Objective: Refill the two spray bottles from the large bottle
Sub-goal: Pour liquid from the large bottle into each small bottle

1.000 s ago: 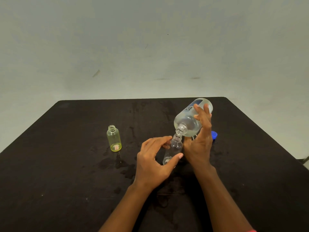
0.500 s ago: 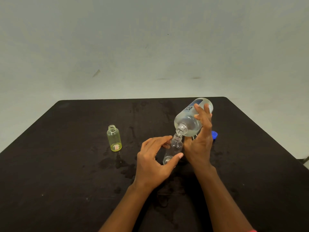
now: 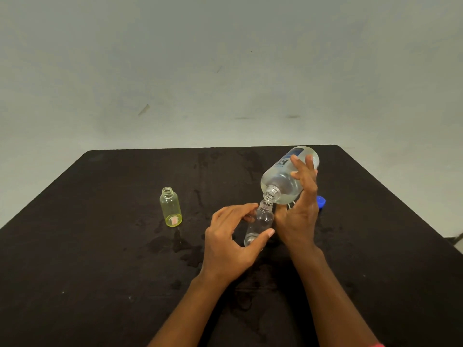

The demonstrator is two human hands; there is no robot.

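My right hand (image 3: 299,216) grips the large clear bottle (image 3: 281,179), which has a blue label. It is tilted mouth-down, its open neck right over the mouth of a small clear spray bottle (image 3: 260,221). My left hand (image 3: 230,241) holds that small bottle between thumb and fingers as it stands on the black table (image 3: 100,271). A second small bottle, yellow-tinted (image 3: 170,207), stands open and upright to the left, apart from both hands.
A blue cap (image 3: 321,202) lies on the table just behind my right hand. Wet patches (image 3: 175,246) darken the tabletop between the yellow bottle and my left hand. A pale wall rises behind the table's far edge.
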